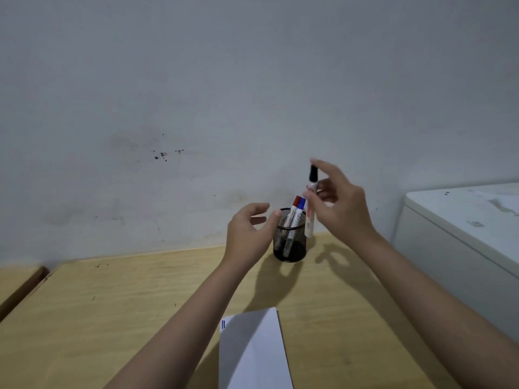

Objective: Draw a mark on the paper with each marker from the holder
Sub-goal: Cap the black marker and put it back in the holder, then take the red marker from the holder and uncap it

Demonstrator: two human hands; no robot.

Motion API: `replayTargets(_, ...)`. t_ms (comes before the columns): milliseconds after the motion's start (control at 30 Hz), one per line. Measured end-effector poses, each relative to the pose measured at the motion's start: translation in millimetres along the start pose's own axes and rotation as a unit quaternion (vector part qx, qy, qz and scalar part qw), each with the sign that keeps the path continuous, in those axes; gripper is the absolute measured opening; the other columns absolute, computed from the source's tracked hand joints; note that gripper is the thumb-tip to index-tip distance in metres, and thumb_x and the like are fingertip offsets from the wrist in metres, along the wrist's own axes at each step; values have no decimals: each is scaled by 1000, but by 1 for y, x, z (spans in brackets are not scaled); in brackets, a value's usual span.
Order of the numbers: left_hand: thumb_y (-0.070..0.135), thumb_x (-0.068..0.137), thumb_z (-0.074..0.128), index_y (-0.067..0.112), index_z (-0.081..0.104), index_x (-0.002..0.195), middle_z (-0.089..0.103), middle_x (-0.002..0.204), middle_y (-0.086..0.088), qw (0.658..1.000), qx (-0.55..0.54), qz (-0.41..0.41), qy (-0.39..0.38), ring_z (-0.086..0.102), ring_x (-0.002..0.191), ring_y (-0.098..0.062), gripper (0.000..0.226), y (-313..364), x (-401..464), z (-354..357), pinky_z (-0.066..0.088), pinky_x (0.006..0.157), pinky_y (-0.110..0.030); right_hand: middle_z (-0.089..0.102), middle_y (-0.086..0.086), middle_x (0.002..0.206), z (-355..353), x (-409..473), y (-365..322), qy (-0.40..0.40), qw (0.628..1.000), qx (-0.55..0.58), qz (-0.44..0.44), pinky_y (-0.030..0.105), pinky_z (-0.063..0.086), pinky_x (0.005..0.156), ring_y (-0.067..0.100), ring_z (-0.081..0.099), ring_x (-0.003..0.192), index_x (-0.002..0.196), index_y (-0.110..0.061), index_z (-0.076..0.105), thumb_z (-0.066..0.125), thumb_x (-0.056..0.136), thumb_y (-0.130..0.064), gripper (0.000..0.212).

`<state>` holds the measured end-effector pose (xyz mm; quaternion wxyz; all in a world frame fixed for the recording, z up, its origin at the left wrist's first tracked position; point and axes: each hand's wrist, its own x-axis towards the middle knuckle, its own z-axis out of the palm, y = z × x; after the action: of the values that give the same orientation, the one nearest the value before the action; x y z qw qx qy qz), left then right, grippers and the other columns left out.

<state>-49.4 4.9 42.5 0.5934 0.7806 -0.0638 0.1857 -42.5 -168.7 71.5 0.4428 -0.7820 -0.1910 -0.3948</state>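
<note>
A black mesh holder (289, 242) stands at the back of the wooden desk, with a red-capped marker (295, 203) and a blue-capped marker (301, 204) leaning in it. My right hand (339, 203) grips a black-capped marker (311, 197) upright, just right of and above the holder. My left hand (248, 234) hovers at the holder's left rim, fingers curled apart, thumb touching or nearly touching the rim. A white paper (252, 349) lies near the front edge, with two short blue strokes (223, 324) at its top left corner.
The wooden desk (112, 304) meets a grey wall behind the holder. A white cabinet or appliance (463, 234) stands at the right. Another wooden surface (16, 282) adjoins at the far left.
</note>
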Motion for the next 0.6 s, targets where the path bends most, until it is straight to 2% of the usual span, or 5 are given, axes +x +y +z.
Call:
replayTargets(167, 45, 79, 65, 15, 58, 119, 59, 124, -1, 986, 155, 37, -53, 54, 114, -17, 51, -37, 24, 27, 45, 92, -32, 65, 8, 78, 12, 21, 28, 64, 996, 33, 59, 8, 49, 60, 1, 61, 53, 116, -16, 60, 75, 76, -7, 44)
replayTargets(233, 50, 78, 62, 14, 58, 119, 59, 123, -3, 974, 214, 51, -57, 52, 117, -21, 55, -46, 33, 35, 45, 97, -42, 63, 3, 72, 20, 20, 41, 53, 995, 11, 78, 15, 52, 61, 7, 63, 54, 113, -15, 60, 75, 75, -10, 41)
replayTargets(400, 49, 78, 63, 12, 65, 107, 62, 111, -3, 970, 239, 41, -22, 57, 107, -22, 47, -58, 44, 46, 48, 88, -44, 58, -1, 60, 39, 14, 73, -29, 986, -84, 143, 38, 54, 62, 15, 58, 56, 87, -10, 61, 75, 74, -17, 20)
replayTargets(467, 49, 76, 65, 13, 67, 105, 63, 109, -2, 976, 214, 35, -7, 58, 103, -20, 46, -61, 45, 47, 50, 87, -44, 60, 3, 72, 44, 14, 81, -46, 982, -131, 130, 36, 50, 62, 19, 59, 66, 86, -8, 61, 73, 75, -19, 20)
replayTargets(600, 50, 73, 68, 14, 68, 105, 64, 108, 0, 980, 194, 38, -1, 59, 99, -18, 48, -66, 45, 48, 51, 86, -44, 53, 11, 112, 56, 27, 84, -137, 948, -254, 132, 38, 44, 82, 27, 51, 107, 120, -15, 57, 66, 78, -24, 44)
